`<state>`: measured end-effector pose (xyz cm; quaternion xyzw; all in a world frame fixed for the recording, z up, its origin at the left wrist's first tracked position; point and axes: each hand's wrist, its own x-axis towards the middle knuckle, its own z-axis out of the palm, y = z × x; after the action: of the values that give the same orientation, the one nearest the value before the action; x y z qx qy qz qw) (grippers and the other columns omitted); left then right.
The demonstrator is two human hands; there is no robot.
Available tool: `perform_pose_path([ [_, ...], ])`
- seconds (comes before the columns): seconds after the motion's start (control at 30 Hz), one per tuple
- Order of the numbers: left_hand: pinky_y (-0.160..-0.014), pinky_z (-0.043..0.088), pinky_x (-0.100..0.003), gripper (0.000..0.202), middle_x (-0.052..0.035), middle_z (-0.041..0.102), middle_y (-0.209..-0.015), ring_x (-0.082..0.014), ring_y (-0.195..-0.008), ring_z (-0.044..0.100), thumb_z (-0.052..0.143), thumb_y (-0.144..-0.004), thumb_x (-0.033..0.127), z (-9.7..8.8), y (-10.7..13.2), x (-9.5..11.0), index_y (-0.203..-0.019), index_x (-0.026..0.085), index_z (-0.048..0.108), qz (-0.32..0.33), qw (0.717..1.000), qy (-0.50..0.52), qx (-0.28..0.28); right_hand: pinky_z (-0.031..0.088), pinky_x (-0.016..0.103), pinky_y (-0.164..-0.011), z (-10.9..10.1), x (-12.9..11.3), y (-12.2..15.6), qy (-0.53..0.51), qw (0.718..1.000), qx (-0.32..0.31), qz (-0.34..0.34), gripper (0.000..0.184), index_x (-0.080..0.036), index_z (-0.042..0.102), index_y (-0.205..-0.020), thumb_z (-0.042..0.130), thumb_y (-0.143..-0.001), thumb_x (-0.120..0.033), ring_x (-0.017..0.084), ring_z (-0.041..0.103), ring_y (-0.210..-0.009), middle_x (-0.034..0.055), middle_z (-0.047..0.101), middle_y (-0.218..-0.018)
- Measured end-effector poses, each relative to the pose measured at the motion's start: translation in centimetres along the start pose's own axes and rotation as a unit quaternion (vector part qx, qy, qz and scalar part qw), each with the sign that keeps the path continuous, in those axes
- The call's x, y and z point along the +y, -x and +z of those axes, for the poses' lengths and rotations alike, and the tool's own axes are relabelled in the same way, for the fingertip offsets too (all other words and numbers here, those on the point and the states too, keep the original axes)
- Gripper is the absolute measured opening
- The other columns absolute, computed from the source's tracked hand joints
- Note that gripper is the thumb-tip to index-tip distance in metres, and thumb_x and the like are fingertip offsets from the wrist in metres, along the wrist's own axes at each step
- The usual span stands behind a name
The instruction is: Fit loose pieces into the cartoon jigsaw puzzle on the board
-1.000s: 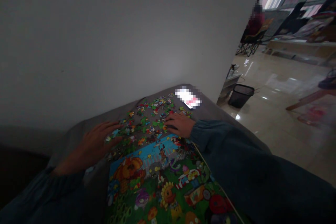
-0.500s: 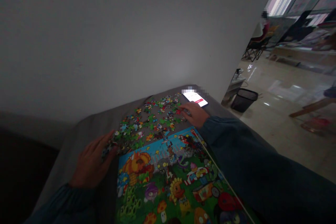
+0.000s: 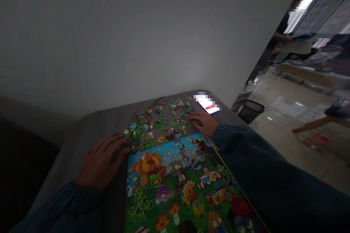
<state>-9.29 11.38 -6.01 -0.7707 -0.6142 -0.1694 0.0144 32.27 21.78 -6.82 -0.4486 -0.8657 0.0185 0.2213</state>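
Observation:
Loose jigsaw puzzle pieces [image 3: 162, 120], in many colours, lie spread over the grey cloth. My left hand [image 3: 102, 162] rests at the left end of the pile, fingers stretched out and thumb apart, the fingertips against a few dark pieces. At the right side of the pile, my right hand [image 3: 205, 122] has its fingers bent but apart, the tips down by a reddish piece. Whether it touches that piece firmly is too dim to tell. Nearest me lies a puzzle picture board [image 3: 175, 189] showing cartoon plants, a sunflower and a pumpkin house.
A lit phone [image 3: 209, 105] lies beyond my right hand. The table's grey cloth [image 3: 90, 127] runs up to a pale wall [image 3: 150, 43]. On the floor to the right stands a black wastebasket [image 3: 251, 111]. Farther back, a standing person [image 3: 283, 31] holds something flat.
The view has shifted, so the table things appear farther right. My left hand has moved slightly forward, fingers flatter over the pieces. A standing person has come into view at the wall's edge.

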Motion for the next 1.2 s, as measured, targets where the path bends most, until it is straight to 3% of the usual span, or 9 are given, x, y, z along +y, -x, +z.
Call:
perform_pose_path([
  [0.17, -0.109, 0.041, -0.058, 0.066, -0.0192, 0.050, -0.148, -0.0394, -0.136, 0.047, 0.031, -0.094, 0.051, 0.4, 0.4, -0.2, -0.147, 0.014, 0.043, -0.059, 0.998, -0.008, -0.024, 0.048, 0.051, -0.101, 0.0, 0.0, 0.3, 0.005, 1.000, -0.008, -0.024, 0.029, -0.020, 0.072, -0.114, 0.056, -0.090, -0.018, 0.028, 0.061, -0.113, 0.0120, 0.069, -0.118],
  [0.3, -0.106, 0.045, -0.053, 0.066, -0.0164, 0.053, -0.146, -0.0379, -0.132, 0.053, 0.038, -0.093, 0.049, 0.3, 0.9, -1.3, -0.153, 0.023, 0.032, -0.094, 0.995, -0.015, -0.041, 0.049, 0.054, -0.098, 0.1, 0.1, 0.4, -0.002, 0.999, -0.008, -0.034, 0.028, -0.018, 0.072, -0.113, 0.054, -0.091, -0.021, 0.029, 0.061, -0.110, 0.0134, 0.069, -0.117],
  [0.4, -0.100, 0.048, -0.053, 0.064, -0.0159, 0.058, -0.141, -0.0399, -0.128, 0.056, 0.043, -0.092, 0.047, -0.2, 1.1, -2.1, -0.151, 0.026, 0.033, -0.116, 0.991, -0.025, -0.057, 0.048, 0.054, -0.099, 0.4, 0.3, 0.6, -0.011, 0.999, -0.006, -0.038, 0.029, -0.018, 0.073, -0.113, 0.054, -0.092, -0.022, 0.029, 0.061, -0.111, 0.0134, 0.068, -0.119],
  [0.53, -0.098, 0.048, -0.055, 0.061, -0.0176, 0.062, -0.136, -0.0425, -0.122, 0.058, 0.045, -0.091, 0.044, -1.0, 1.1, -2.3, -0.146, 0.017, 0.040, -0.119, 0.990, -0.025, -0.065, 0.046, 0.056, -0.102, 0.8, 0.4, 0.9, -0.019, 0.999, -0.009, -0.039, 0.033, -0.018, 0.071, -0.119, 0.054, -0.091, -0.025, 0.032, 0.057, -0.119, 0.0139, 0.065, -0.127],
  [0.73, -0.098, 0.050, -0.049, 0.063, -0.0118, 0.069, -0.121, -0.0369, -0.112, 0.063, 0.051, -0.088, 0.046, -1.6, 1.1, -2.7, -0.145, 0.018, 0.044, -0.119, 0.990, -0.017, -0.070, 0.042, 0.059, -0.105, 0.6, -0.1, 1.2, 0.010, 0.998, -0.038, -0.048, 0.040, -0.020, 0.065, -0.130, 0.048, -0.095, -0.028, 0.033, 0.052, -0.127, 0.0122, 0.058, -0.140],
  [0.9, -0.111, 0.039, -0.052, 0.063, -0.0119, 0.044, -0.155, -0.0358, -0.138, 0.045, 0.044, -0.092, 0.056, -1.2, 0.9, -2.7, -0.147, 0.024, 0.044, -0.117, 0.992, -0.044, 0.014, 0.042, 0.059, -0.104, 0.4, -0.4, 1.4, 0.028, 0.998, -0.048, -0.035, 0.042, -0.019, 0.063, -0.133, 0.045, -0.096, -0.030, 0.035, 0.050, -0.127, 0.0122, 0.057, -0.142],
  [0.97, -0.114, 0.033, -0.057, 0.065, -0.0077, 0.032, -0.164, -0.0359, -0.147, 0.032, 0.039, -0.095, 0.058, -0.8, 0.9, -2.2, -0.151, 0.026, 0.040, -0.112, 0.991, -0.071, -0.018, 0.043, 0.059, -0.103, 0.4, -0.5, 1.4, 0.032, 0.998, -0.049, -0.033, 0.042, -0.019, 0.063, -0.133, 0.044, -0.097, -0.030, 0.035, 0.050, -0.127, 0.0121, 0.057, -0.142],
  [1.07, -0.114, 0.028, -0.063, 0.065, -0.0036, 0.034, -0.162, -0.0357, -0.150, 0.026, 0.032, -0.098, 0.057, -0.2, 0.8, -1.3, -0.155, 0.026, 0.035, -0.141, 0.979, -0.104, -0.103, 0.042, 0.058, -0.104, 0.4, -0.6, 1.5, 0.036, 0.997, -0.054, -0.037, 0.043, -0.019, 0.061, -0.134, 0.041, -0.098, -0.031, 0.034, 0.049, -0.128, 0.0117, 0.056, -0.143],
  [1.2, -0.116, 0.025, -0.062, 0.065, -0.0016, 0.036, -0.162, -0.0329, -0.150, 0.025, 0.024, -0.100, 0.055, 0.2, 0.6, -0.9, -0.156, 0.025, 0.033, -0.168, 0.973, -0.124, -0.100, 0.043, 0.057, -0.102, 0.5, -0.6, 1.6, 0.045, 0.997, -0.059, -0.029, 0.045, -0.020, 0.059, -0.137, 0.039, -0.099, -0.033, 0.035, 0.049, -0.128, 0.0109, 0.056, -0.144],
])
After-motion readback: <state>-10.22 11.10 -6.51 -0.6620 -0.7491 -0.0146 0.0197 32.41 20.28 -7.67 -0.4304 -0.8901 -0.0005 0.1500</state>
